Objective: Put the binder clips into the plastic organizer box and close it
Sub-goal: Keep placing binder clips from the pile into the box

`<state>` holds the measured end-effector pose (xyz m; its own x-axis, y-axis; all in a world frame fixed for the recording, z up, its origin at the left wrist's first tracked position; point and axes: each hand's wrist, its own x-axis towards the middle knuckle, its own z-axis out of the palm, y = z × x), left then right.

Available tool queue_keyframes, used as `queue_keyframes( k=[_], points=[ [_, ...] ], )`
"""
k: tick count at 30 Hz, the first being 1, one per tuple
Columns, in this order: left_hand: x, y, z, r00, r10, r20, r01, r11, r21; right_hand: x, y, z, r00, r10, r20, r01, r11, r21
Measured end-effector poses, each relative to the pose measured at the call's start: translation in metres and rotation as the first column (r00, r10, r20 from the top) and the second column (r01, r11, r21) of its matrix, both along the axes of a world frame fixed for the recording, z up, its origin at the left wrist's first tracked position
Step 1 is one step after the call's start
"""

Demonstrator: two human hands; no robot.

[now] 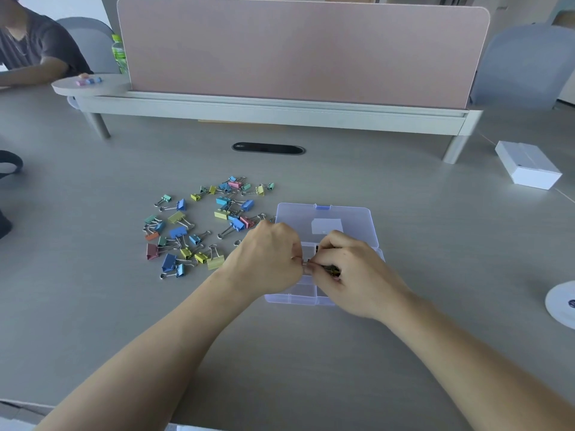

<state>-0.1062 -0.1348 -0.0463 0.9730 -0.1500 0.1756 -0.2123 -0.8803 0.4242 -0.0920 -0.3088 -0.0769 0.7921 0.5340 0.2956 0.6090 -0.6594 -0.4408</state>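
Both hands meet over the compartments of the clear plastic organizer box [292, 298], which sits mid-surface on the grey desk [280, 362], its lid lying open toward the far edge. The left hand [267, 259] and right hand [348, 272] curl their fingers, together pinching one small dark binder clip [330, 270] just above the compartments. The scattered pastel binder clips [199, 231] lie on the surface just beside the box's left wall.
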Motion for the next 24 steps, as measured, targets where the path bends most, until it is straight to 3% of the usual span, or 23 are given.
queue_keyframes(
  k=[12, 20, 24],
  points=[
    [0.002, 0.011, 0.000, 0.995, -0.095, 0.023, 0.095, 0.995, -0.001, -0.001, -0.001, 0.003, 0.996, -0.018, -0.090, 0.025, 0.997, 0.076],
    [0.003, 0.009, 0.007, 0.996, -0.054, -0.073, 0.050, 0.997, -0.058, 0.001, -0.002, 0.003, 0.993, -0.026, -0.111, 0.037, 0.995, 0.097],
    [0.004, 0.002, 0.009, 0.998, -0.015, -0.060, 0.018, 0.999, 0.037, 0.001, -0.003, 0.002, 0.996, 0.003, -0.094, 0.006, 0.996, 0.088]
  ],
)
